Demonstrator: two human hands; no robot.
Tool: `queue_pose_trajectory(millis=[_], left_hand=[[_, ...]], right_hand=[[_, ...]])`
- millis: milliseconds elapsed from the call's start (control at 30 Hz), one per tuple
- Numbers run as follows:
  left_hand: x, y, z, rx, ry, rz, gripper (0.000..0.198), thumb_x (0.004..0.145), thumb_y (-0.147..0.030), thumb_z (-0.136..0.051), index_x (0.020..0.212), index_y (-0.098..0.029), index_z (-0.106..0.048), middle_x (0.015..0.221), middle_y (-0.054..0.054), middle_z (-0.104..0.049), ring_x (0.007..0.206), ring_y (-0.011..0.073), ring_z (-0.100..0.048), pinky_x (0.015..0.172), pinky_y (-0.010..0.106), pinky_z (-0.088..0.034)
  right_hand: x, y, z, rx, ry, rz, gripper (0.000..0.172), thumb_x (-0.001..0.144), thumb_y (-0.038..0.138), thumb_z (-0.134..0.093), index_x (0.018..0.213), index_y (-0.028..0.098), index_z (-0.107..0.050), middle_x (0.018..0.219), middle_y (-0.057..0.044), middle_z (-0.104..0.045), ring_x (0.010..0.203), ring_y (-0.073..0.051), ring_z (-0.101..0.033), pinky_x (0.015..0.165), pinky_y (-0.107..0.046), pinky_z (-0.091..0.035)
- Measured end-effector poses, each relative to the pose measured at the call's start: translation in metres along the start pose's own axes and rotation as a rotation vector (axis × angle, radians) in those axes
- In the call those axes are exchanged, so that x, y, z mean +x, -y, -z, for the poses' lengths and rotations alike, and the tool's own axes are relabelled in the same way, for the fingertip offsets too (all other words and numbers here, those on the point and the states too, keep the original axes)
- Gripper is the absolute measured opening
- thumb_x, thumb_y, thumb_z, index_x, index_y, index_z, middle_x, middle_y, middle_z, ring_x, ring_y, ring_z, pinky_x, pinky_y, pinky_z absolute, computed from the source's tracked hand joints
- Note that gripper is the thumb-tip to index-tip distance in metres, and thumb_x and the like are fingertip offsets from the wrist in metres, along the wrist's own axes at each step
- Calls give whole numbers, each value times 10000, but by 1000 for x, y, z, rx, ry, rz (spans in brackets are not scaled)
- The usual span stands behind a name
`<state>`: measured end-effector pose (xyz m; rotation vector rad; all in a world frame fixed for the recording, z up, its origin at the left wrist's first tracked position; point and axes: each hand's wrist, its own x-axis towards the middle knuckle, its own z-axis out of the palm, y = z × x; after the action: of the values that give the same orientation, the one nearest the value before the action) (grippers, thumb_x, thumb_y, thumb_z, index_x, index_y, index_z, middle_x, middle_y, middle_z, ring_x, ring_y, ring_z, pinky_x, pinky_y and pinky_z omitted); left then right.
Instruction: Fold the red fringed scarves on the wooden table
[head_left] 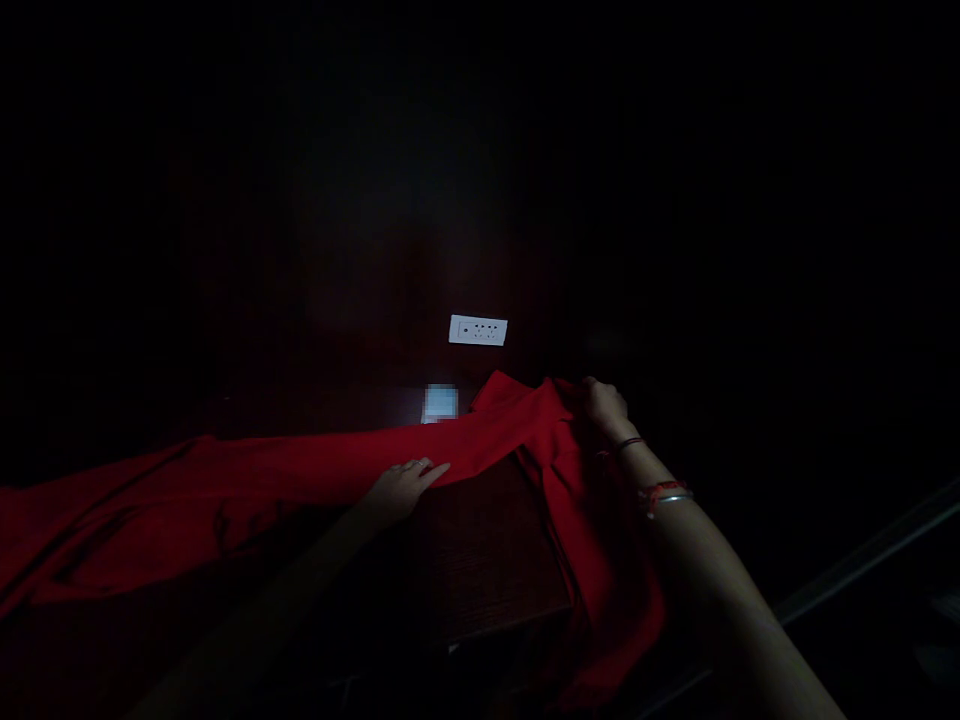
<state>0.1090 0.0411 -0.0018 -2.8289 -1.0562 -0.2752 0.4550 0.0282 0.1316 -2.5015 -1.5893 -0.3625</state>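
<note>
A long red cloth (300,465), which looks like a garment, stretches from the left edge over a dark wooden table (480,560). Its right part bunches up and hangs down past the table's corner. My left hand (401,490) rests on the cloth's near edge, fingers extended. At the bunched right end, my right hand (606,405) is closed on the red cloth; its fingertips are partly hidden. Dark lines or folds cross the cloth at the far left, too dim to make out.
A white socket panel (478,330) is set in the dark surface behind the table. A bright, pixelated rectangle (440,402) lies just beyond the cloth. A pale bar or edge (870,555) runs slantwise at lower right. Deep shadow hides most surroundings.
</note>
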Motion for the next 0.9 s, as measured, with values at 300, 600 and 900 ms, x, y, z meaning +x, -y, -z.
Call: queue_pose_trajectory(millis=[300, 600, 900], left_hand=[[-23, 79, 24, -1, -258, 261, 455, 751, -59, -266, 1170, -121, -433, 1140, 88, -482, 996, 169, -478, 856, 267, -376], [-23, 77, 13, 55, -181, 263, 370, 809, -192, -310, 1146, -164, -460, 1109, 85, -516, 946, 195, -520, 756, 283, -436], [-30, 82, 21, 39, -338, 430, 368, 816, -255, -314, 1143, -176, -465, 1093, 69, -546, 945, 195, -534, 781, 278, -421]], right_hand=[[54, 10, 49, -277, -148, 57, 341, 830, 113, -251, 1090, 107, -473, 1002, -185, -508, 898, -216, -526, 676, -281, -405], [25, 49, 28, -281, 64, 380, 298, 751, 127, -419, 1005, 192, -562, 1174, -116, -419, 1056, -236, -384, 811, -377, -338], [-46, 53, 0, -277, -18, 604, 279, 798, 222, -388, 1056, 195, -489, 1040, -104, -507, 976, -218, -434, 803, -359, -308]])
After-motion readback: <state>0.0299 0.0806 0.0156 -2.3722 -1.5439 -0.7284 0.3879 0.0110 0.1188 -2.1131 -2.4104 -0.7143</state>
